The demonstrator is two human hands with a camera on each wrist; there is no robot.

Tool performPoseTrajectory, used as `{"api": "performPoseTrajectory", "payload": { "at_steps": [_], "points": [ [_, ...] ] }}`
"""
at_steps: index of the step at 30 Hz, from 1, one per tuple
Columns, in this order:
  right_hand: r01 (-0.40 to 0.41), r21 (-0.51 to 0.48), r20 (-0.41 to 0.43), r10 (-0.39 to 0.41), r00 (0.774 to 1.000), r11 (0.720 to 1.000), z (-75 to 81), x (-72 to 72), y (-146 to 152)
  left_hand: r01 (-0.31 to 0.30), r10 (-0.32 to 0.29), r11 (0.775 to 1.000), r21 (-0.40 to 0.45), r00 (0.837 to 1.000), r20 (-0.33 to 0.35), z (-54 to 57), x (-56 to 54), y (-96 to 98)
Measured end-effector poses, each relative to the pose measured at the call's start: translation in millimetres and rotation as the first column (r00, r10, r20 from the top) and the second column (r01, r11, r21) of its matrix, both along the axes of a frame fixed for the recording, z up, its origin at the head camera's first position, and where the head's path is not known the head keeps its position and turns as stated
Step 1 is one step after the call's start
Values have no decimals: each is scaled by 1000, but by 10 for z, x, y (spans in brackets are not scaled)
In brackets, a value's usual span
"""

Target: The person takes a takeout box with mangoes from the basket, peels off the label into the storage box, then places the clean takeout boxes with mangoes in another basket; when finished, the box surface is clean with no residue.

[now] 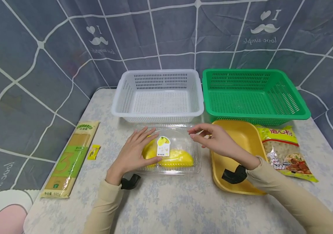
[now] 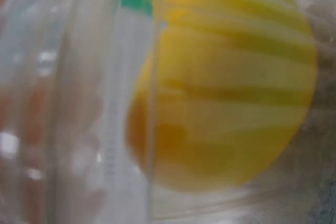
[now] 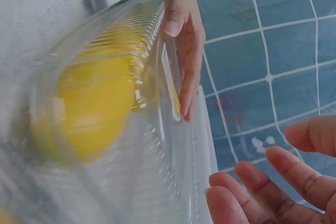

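Note:
A clear plastic clamshell box [image 1: 181,138] lies on the table in the head view, with yellow mangoes [image 1: 181,159] inside. Its lid carries a white label [image 1: 163,151] with a mango picture. My left hand [image 1: 134,151] rests on the left part of the lid, fingers spread and straight. Over the box's right edge is my right hand [image 1: 217,139], its fingers loosely bent around nothing. The right wrist view shows those fingers [image 3: 252,187] apart from the lid. In the left wrist view, a mango [image 2: 226,93] appears large and blurred through the plastic.
Behind the box stand a white basket [image 1: 157,114] and a green basket [image 1: 260,116]. A yellow tray [image 1: 238,188] lies under my right forearm, beside a bag of pasta [image 1: 286,154]. At the left lie a long noodle pack [image 1: 68,162] and a small yellow packet [image 1: 93,152].

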State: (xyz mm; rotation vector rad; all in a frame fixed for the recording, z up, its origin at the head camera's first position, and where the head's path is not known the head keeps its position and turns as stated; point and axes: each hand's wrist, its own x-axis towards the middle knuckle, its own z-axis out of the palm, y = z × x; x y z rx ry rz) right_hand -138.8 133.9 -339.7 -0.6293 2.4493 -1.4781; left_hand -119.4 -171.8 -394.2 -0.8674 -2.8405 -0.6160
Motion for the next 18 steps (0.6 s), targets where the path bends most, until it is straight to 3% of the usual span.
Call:
{"api": "performPoseTrajectory", "payload": {
  "at_steps": [8,13,18],
  "points": [
    [-152,46,-31,153,988,987,0,-205,-350,-15,13,999,40,999,43,-14,3,1],
    [-237,172,-89,255,963,956,-7,-319,-562,-17,14,999,52,999,51,-28,2,-1],
    [-264,331,-68,302,951,906,-1,-404,-740,-8,5,998,66,999,33,-33,1,-5]
  ]
}}
